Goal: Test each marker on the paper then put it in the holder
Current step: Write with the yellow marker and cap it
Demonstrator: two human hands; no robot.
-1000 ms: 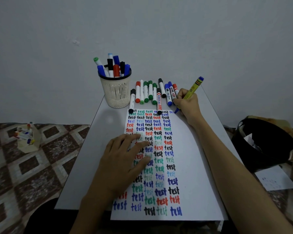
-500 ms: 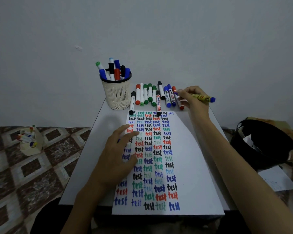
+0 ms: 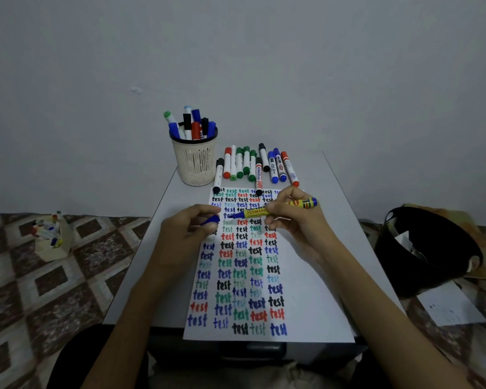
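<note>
**Over the paper, a bare tip and a loose cap**

Above the upper rows of the paper [image 3: 306,304], I saw the left hand [image 3: 188,228] pinching a small blue cap [image 3: 210,220] between thumb and curled fingers. The right hand [image 3: 295,220] gripped the yellow marker [image 3: 256,212] round its barrel. The marker lay nearly level, with its wet blue tip aimed at the cap and just short of it.

I judged the tip to be the main hazard. The label read "permanent", so a slightly crooked push could have streaked the left fingers. A dip of the wrist could have dragged ink across the rows of "test" beneath. The cap was short and slick, held only by a pinch, and could have popped loose and rolled.

The holder [image 3: 194,164] stood at the far left of the table [image 3: 328,186]. It was a pale mesh cup with a dark rim, light-looking and already crowded with upright markers. Forcing another in at a slant might have rocked it or jammed against the rest.

Beside it lay a row of markers [image 3: 253,164] with smooth round plastic barrels, touching side by side and apt to roll if knocked. The paper was thin and flat, and its near edge overhung the table.
</note>
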